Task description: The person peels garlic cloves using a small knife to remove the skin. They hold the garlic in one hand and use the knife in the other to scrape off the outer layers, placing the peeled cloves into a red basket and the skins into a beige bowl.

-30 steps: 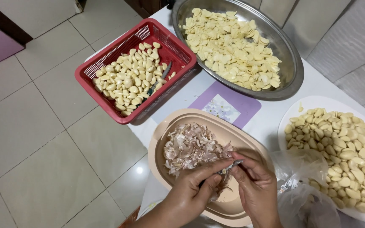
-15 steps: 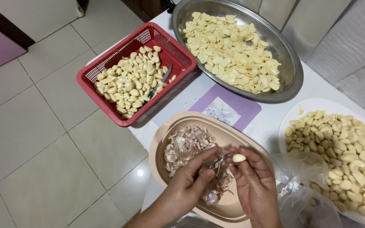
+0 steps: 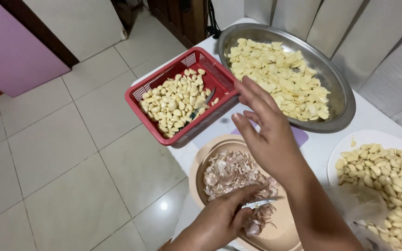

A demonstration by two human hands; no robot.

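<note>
Peeled garlic cloves (image 3: 175,104) fill the red basket (image 3: 138,95), up and left of my right hand (image 3: 268,135), which hangs spread and empty nearest it. My left hand (image 3: 224,221) pinches a small blade (image 3: 257,203) over the tan dish (image 3: 198,160) of skins.

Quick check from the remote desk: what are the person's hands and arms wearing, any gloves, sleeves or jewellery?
Both are bare. The left hand and right hand have no gloves, rings or watch in view, and the forearms show no sleeves as far as the frame reaches. Nails are short and unpainted.
</note>
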